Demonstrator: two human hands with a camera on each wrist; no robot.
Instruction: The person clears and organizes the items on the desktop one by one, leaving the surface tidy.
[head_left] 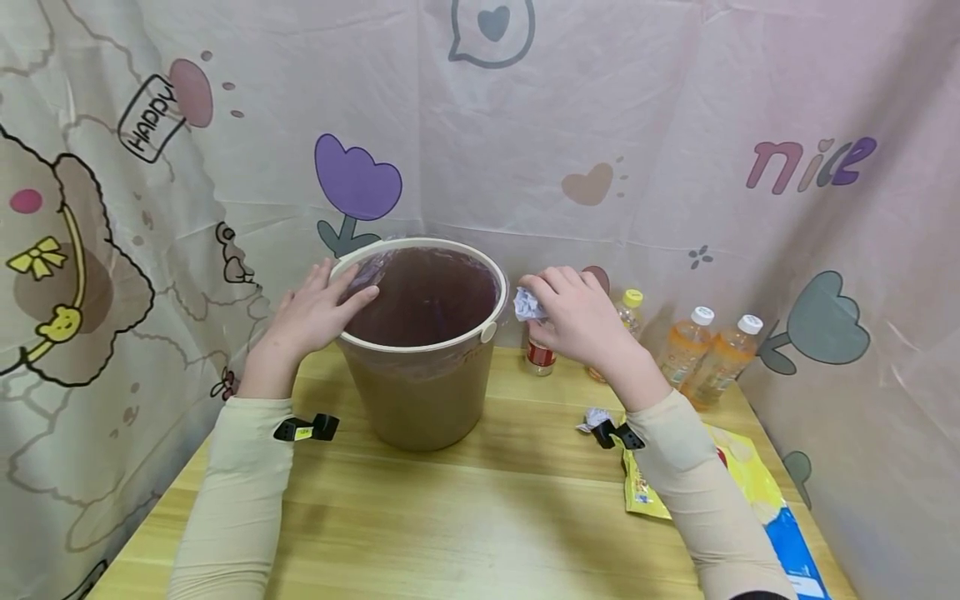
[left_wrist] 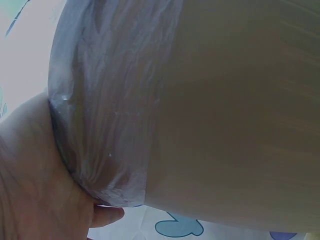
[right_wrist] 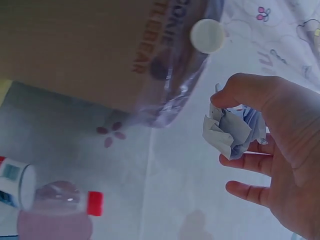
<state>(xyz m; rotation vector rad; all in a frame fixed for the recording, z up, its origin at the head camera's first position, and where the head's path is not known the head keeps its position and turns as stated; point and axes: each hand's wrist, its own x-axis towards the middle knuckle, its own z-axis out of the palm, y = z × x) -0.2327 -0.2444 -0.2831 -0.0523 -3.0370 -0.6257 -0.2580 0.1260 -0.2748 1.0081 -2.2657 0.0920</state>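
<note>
A brown bin point(head_left: 420, 400) with a cream rim and a clear plastic liner stands on the table. My left hand point(head_left: 311, 312) rests over the left side of its rim, fingers spread, the thumb reaching over the opening. In the left wrist view the palm point(left_wrist: 42, 185) lies against the lined outer wall point(left_wrist: 115, 110). To the right of the bin, my right hand point(head_left: 573, 312) pinches a crumpled ball of paper point(head_left: 528, 305) between thumb and fingers, close outside the rim. The right wrist view shows this paper ball point(right_wrist: 232, 130) with the thumb pressed on it.
A second crumpled paper point(head_left: 595, 418) lies under the right wrist. A red-labelled bottle point(head_left: 540, 357), a yellow-capped bottle point(head_left: 631, 310) and two white-capped orange bottles point(head_left: 684, 346) stand at the back right. Yellow-and-blue packaging point(head_left: 750, 479) lies at right, partly behind the sleeve. A printed curtain point(head_left: 480, 125) hangs behind.
</note>
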